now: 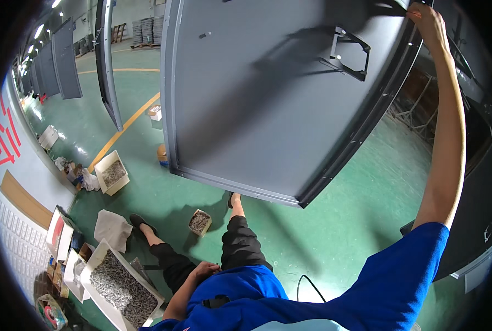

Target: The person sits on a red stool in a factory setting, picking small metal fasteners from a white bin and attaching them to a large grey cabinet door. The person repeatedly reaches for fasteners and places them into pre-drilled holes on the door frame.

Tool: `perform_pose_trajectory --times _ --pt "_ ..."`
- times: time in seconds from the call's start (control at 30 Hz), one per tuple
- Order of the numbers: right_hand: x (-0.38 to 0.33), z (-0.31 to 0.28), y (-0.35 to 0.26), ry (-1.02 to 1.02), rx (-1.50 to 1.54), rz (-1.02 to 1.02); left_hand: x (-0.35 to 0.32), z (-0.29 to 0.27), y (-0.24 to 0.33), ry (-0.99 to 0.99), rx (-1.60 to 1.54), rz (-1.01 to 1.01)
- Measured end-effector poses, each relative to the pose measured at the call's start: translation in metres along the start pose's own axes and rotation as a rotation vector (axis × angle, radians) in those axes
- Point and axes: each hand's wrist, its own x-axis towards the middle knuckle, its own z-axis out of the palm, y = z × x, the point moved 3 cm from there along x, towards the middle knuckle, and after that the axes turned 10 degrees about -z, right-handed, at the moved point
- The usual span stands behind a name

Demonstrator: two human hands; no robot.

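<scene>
A big grey metal panel [232, 99] with a raised rim hangs upright in front of me. My right hand [426, 23] is raised at its upper right edge, the fingers closed at the dark rim. A dark piece [392, 8] shows beside the fingertips, too unclear to name. Lower on the panel's face, a black open-frame bracket [361, 60] juts out and casts a shadow. Down by my waist, my left hand [206, 270] has its fingers curled in; whatever they may hold is hidden.
A large white bin of small metal parts [122, 289] stands at lower left. Smaller boxes of parts [200, 222] [112, 172] sit on the green floor. Another hanging panel [107, 66] is at left. A black cable [311, 284] loops near my right side.
</scene>
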Motion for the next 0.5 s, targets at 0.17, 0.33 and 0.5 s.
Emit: perform_pose_trajectory --times 0.17,0.33,0.5 --pt "-0.018 -0.013 0.041 -0.206 -0.421 -0.168 0.000 -0.002 0.001 -0.017 -0.011 -0.033" --pt "-0.035 -0.049 0.067 -0.157 -0.517 -0.366 0.003 0.003 -0.001 -0.027 -0.124 -0.026" --pt "-0.049 -0.064 0.084 -0.264 -0.466 -0.314 0.021 -0.006 -0.017 -0.006 -0.081 0.037"
